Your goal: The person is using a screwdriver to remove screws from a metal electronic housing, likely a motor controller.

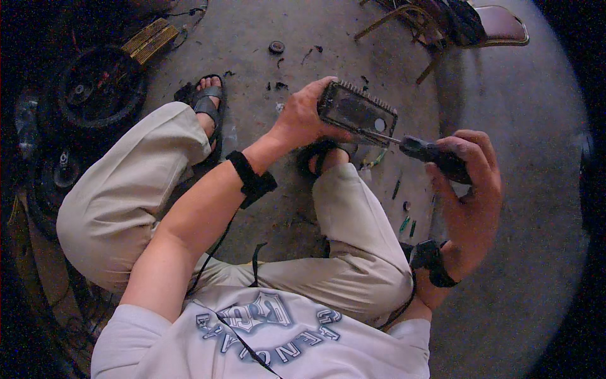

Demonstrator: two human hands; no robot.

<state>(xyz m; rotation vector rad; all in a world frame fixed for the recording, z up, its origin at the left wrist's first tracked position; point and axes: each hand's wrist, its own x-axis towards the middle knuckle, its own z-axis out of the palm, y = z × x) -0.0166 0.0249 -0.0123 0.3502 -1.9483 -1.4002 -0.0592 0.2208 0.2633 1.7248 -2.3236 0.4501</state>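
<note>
My left hand [303, 115] grips one end of a dark rectangular casing [355, 114] with a finned long edge and a pale round spot on its face. It is held up above the floor between my knees, tilted. In my right hand [476, 170] is a screwdriver [424, 150] with a thick dark handle. Its thin metal shaft points left and lies along the near edge of the casing. I cannot make out exactly where the tip sits. Both wrists wear black straps.
A wheel with a black tyre [104, 88] and a yellowish ribbed block [150, 41] lie at the far left. A round dark part [276, 47], scraps and small green pieces [404, 224] dot the concrete floor. A padded metal chair [502, 26] stands at the far right.
</note>
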